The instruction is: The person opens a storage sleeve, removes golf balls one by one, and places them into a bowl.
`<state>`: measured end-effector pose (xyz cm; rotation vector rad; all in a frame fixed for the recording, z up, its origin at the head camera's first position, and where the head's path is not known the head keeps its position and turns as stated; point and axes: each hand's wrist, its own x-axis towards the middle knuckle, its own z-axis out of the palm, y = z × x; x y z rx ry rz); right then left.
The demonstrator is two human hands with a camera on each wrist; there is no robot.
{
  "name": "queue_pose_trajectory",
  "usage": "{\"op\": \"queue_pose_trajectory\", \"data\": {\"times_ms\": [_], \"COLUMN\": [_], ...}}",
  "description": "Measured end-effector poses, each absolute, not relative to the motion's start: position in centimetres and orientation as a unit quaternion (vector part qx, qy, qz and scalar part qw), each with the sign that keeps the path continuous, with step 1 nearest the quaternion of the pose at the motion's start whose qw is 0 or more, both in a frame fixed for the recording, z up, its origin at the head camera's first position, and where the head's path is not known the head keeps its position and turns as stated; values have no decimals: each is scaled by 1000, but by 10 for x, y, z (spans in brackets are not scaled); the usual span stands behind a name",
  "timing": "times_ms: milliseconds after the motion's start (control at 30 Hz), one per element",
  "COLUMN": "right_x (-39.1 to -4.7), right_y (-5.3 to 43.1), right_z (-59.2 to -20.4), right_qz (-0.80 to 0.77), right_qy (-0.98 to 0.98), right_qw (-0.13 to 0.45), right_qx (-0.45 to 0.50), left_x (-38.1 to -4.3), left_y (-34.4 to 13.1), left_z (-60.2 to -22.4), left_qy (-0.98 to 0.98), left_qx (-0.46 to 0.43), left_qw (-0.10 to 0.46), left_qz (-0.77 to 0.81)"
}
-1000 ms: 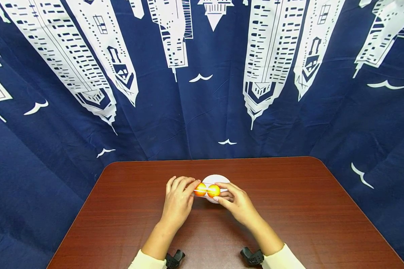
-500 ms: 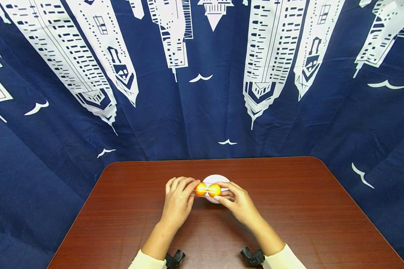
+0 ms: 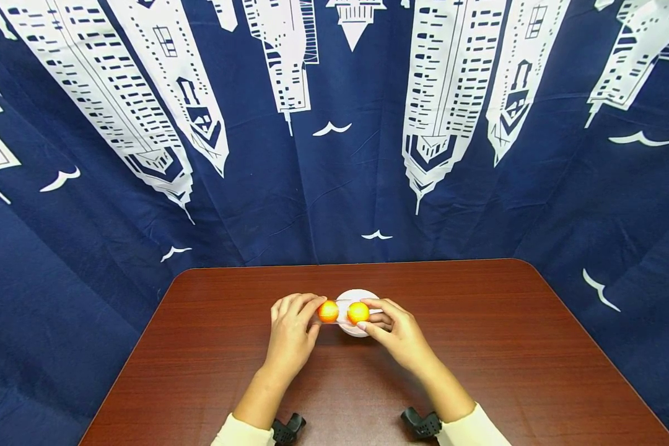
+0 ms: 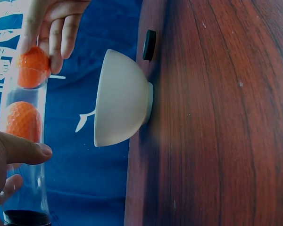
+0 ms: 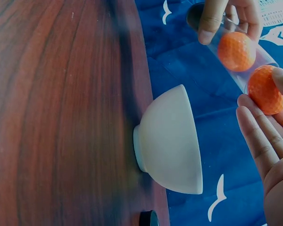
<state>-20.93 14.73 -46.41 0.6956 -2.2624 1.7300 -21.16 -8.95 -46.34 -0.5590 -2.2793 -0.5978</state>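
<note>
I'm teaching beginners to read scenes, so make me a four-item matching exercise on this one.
1. Clear plastic tube
2. White round bowl
3. Flat black disc
4. Orange dimpled ball at the tube's mouth

A. Beside the bowl
B. Pinched by the right hand
C. Gripped by the left hand
D. On the brown table, rim upward

Pairs: 1-C, 2-D, 3-A, 4-B

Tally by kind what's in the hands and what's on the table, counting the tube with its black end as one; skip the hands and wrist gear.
Orange balls: 2
Clear tube: 1
White bowl: 1
Black disc: 1
Total: 5
</note>
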Motion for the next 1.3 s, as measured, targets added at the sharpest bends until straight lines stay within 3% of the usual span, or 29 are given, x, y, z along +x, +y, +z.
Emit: {"op": "queue_pose_trajectory", "data": {"times_ms": [733, 1300], "right_x": [-219, -241], "right_y": [159, 166], "right_z": [-463, -469], "right_qz": [558, 372], "right_qy": [-792, -889], "right_qw": [145, 177], "right_qx": [202, 200], "left_x": [-215, -220], "left_y": [-93, -99], "left_z": [-462, -466], "left_qy": [-880, -870], "left_qx": [-146, -131], "left_qw": [274, 263], "left_qz": [-361, -395]}}
